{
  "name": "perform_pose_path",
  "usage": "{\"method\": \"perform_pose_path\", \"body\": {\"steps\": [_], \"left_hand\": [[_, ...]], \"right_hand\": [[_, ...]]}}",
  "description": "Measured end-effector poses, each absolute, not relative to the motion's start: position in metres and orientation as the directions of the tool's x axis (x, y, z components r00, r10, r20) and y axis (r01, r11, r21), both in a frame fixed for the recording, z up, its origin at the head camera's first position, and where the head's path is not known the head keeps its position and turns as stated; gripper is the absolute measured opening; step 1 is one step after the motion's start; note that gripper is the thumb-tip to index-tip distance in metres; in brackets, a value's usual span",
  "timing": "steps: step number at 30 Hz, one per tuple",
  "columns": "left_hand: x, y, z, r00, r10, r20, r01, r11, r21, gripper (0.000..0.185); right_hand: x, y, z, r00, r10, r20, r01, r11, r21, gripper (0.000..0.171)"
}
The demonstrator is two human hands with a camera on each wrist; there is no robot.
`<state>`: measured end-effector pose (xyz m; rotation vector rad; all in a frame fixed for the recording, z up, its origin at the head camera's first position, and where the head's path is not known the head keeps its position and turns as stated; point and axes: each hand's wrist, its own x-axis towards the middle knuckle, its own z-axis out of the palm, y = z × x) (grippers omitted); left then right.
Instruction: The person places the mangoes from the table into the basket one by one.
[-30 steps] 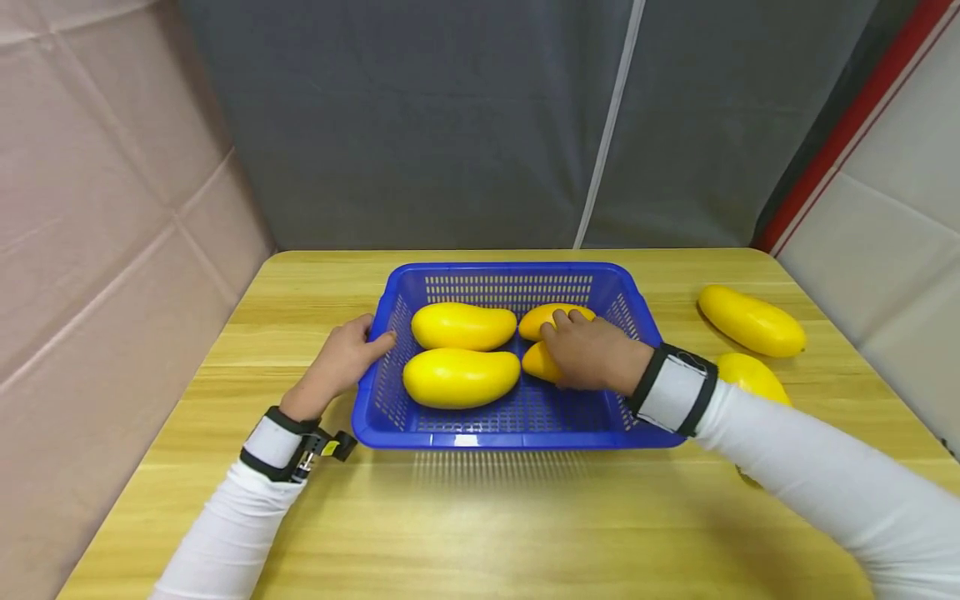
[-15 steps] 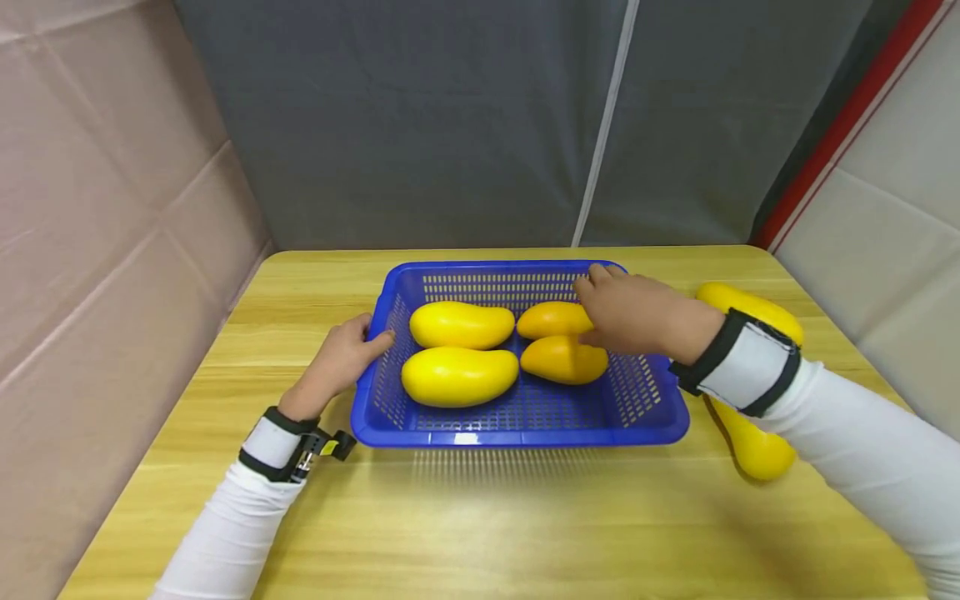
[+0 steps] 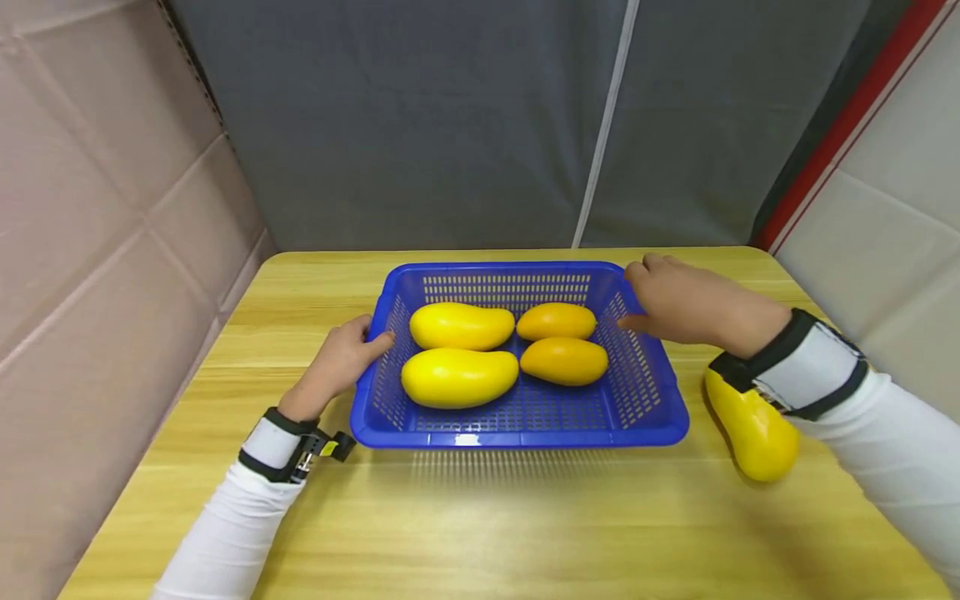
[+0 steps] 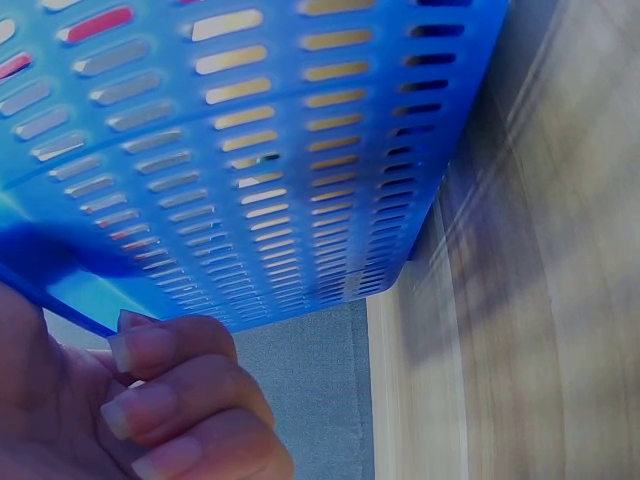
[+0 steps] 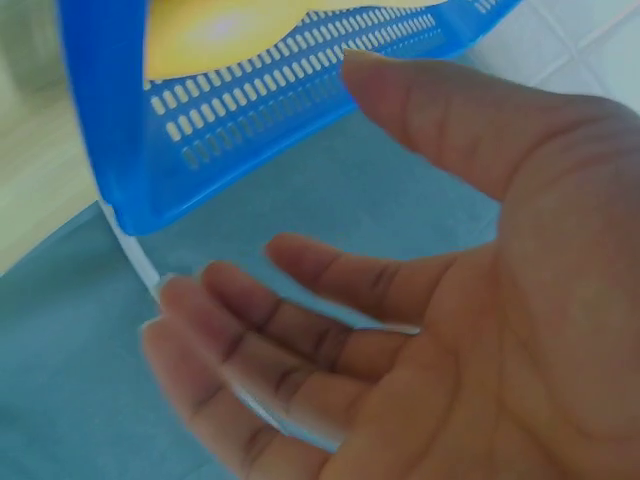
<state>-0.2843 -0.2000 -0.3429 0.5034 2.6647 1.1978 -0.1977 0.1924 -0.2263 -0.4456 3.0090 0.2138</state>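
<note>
The left hand [image 3: 339, 360] grips the blue basket [image 3: 645, 392]'s left rim, fingers curled over it. The right hand [image 3: 693, 304] hovers empty above the basket's right rim, fingers loosely spread. Four mangoes [image 3: 459, 377] lie inside the basket.

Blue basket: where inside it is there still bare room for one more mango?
In the blue basket, the four mangoes fill the left and middle. Bare mesh remains as a strip along the right wall, below the right hand, and a narrower strip along the near wall. The left hand holds the left rim.
</note>
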Motion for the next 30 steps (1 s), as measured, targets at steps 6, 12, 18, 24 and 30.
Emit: {"method": "perform_pose_path", "body": {"steps": [6, 12, 18, 24, 30], "left_hand": [[-0.284, -0.199, -0.343, -0.927, 0.374, -0.018, 0.232, 0.612, 0.756, 0.039], [-0.284, -0.199, -0.343, -0.926, 0.376, -0.023, 0.229, 0.613, 0.756, 0.04], [-0.285, -0.2, -0.344, -0.929, 0.37, -0.011, 0.238, 0.619, 0.749, 0.038], [-0.286, -0.2, -0.344, -0.928, 0.373, -0.019, 0.235, 0.623, 0.746, 0.039], [-0.286, -0.201, -0.344, -0.926, 0.378, -0.003, 0.249, 0.617, 0.746, 0.038]], "right_hand": [[-0.197, 0.218, -0.227, -0.971, -0.185, -0.148, -0.2, 0.975, 0.093, 0.062], [-0.196, 0.244, -0.237, -0.971, -0.156, -0.18, -0.168, 0.985, 0.05, 0.059], [-0.192, 0.269, -0.25, -0.961, -0.176, -0.214, -0.184, 0.983, 0.019, 0.055], [-0.189, 0.289, -0.258, -0.961, -0.147, -0.233, -0.154, 0.988, 0.011, 0.059], [-0.189, 0.31, -0.271, -0.954, -0.163, -0.251, -0.163, 0.986, -0.023, 0.057]]}}
